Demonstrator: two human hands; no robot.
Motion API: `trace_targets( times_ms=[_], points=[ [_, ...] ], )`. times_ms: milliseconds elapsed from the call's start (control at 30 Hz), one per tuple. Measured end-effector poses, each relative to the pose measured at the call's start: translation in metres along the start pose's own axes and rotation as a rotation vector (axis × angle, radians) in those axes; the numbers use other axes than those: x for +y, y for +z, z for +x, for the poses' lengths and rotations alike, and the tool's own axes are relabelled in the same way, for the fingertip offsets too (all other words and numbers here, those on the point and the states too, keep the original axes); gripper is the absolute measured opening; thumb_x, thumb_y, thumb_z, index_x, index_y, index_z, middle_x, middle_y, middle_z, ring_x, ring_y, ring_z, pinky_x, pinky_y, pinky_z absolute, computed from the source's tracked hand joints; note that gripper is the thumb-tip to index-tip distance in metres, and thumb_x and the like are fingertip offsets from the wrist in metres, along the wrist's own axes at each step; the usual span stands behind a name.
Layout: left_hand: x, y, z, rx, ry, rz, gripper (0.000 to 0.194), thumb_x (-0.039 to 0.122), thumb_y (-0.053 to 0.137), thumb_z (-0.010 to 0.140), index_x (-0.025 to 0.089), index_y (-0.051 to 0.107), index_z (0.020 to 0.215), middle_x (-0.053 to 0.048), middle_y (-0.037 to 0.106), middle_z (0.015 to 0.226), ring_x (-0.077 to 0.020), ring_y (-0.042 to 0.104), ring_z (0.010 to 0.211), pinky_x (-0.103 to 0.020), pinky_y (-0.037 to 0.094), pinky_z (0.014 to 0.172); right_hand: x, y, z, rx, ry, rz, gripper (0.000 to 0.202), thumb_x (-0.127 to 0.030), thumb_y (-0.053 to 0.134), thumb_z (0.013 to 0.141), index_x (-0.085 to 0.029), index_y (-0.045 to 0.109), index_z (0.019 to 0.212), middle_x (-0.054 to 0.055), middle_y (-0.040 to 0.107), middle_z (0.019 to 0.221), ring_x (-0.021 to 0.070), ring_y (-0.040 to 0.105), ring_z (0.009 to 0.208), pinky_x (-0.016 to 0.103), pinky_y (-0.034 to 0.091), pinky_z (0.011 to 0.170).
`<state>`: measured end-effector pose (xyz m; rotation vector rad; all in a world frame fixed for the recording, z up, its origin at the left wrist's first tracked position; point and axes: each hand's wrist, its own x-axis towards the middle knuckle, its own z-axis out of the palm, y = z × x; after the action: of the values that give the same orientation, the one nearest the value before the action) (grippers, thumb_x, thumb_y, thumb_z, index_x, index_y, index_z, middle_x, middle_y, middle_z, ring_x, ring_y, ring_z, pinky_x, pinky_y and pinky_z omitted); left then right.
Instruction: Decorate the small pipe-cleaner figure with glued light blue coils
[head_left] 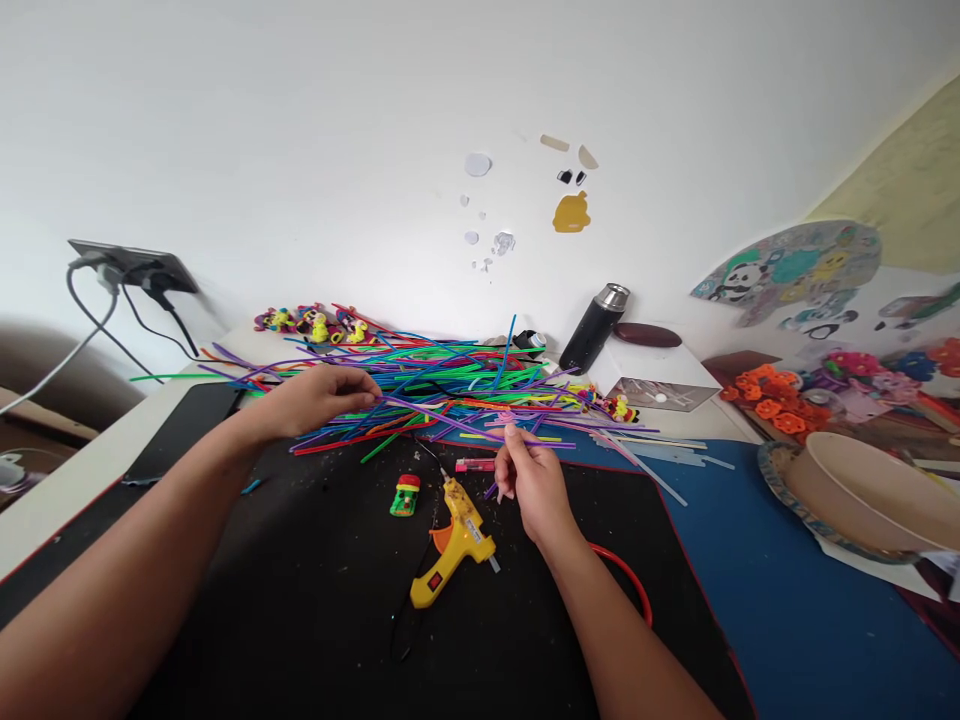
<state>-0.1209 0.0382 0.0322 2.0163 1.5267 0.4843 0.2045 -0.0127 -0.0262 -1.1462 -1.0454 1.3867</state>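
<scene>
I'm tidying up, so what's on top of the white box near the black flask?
A dark red oval item lies on the white box; whatever it covers is hidden.

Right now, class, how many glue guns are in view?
1: a yellow glue gun, on the black mat near the right hand. Another could be hidden under the pipe cleaners.

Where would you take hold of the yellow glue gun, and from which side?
I would grip the yellow glue gun by its handle, coming from the near side. It lies flat on the black mat with the handle angled towards the person and the nozzle pointing away, so this should keep fingers off the tip.
</scene>
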Motion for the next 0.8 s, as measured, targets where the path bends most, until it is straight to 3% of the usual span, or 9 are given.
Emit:
trace_targets(
  times_ms=[133, 233, 367, 533, 800],
  points=[
    [-0.015, -0.01, 0.002, 0.157, -0.134, -0.032, 0.052, 0.07, 0.064, 0.075, 0.023, 0.077, 0.092, -0.003, 0.079, 0.086, -0.0262, 0.07, 0.081, -0.03, 0.052, 0.072, -0.001, 0.0, -0.001, -0.018, 0.002, -0.001, 0.062, -0.076, 0.073, 0.084, -0.019, 0.058, 0.062, -0.003, 0.049, 0.049, 0.0088, 0.041, 0.041, 0.022, 0.03, 0.039],
    [-0.018, -0.011, 0.003, 0.271, -0.216, -0.01, 0.051, 0.066, 0.062, 0.074, 0.023, 0.079, 0.095, -0.004, 0.08, 0.087, -0.0274, 0.071, 0.082, -0.031, 0.051, 0.07, -0.002, 0.0, -0.002, -0.028, 0.016, 0.014, 0.058, -0.076, 0.074, 0.084, -0.018, 0.071, 0.081, -0.004, 0.05, 0.051, 0.0096, 0.041, 0.042, 0.022, 0.029, 0.039],
    [-0.012, -0.004, 0.005, 0.339, -0.193, 0.083, 0.045, 0.06, 0.058, 0.078, 0.024, 0.079, 0.094, -0.003, 0.077, 0.08, -0.0264, 0.069, 0.076, -0.031, 0.048, 0.065, -0.003, 0.001, -0.003, -0.074, 0.031, -0.014, 0.059, -0.076, 0.072, 0.085, -0.017, 0.075, 0.09, -0.004, 0.051, 0.053, 0.01, 0.043, 0.042, 0.023, 0.029, 0.04],
    [-0.003, 0.011, 0.008, 0.363, -0.155, 0.17, 0.043, 0.055, 0.053, 0.084, 0.023, 0.079, 0.097, -0.005, 0.077, 0.08, -0.0267, 0.068, 0.074, -0.032, 0.047, 0.065, -0.004, 0.002, -0.005, -0.086, 0.037, -0.025, 0.06, -0.076, 0.071, 0.086, -0.016, 0.075, 0.09, -0.004, 0.051, 0.053, 0.0096, 0.043, 0.042, 0.023, 0.028, 0.04],
    [-0.006, 0.027, 0.013, 0.275, -0.049, 0.208, 0.038, 0.049, 0.052, 0.088, 0.024, 0.079, 0.1, -0.008, 0.083, 0.099, -0.0291, 0.073, 0.091, -0.033, 0.052, 0.077, -0.004, 0.003, -0.006, -0.084, 0.025, -0.033, 0.059, -0.076, 0.067, 0.088, -0.018, 0.076, 0.091, -0.004, 0.052, 0.054, 0.0106, 0.043, 0.043, 0.024, 0.027, 0.041]
  ],
)
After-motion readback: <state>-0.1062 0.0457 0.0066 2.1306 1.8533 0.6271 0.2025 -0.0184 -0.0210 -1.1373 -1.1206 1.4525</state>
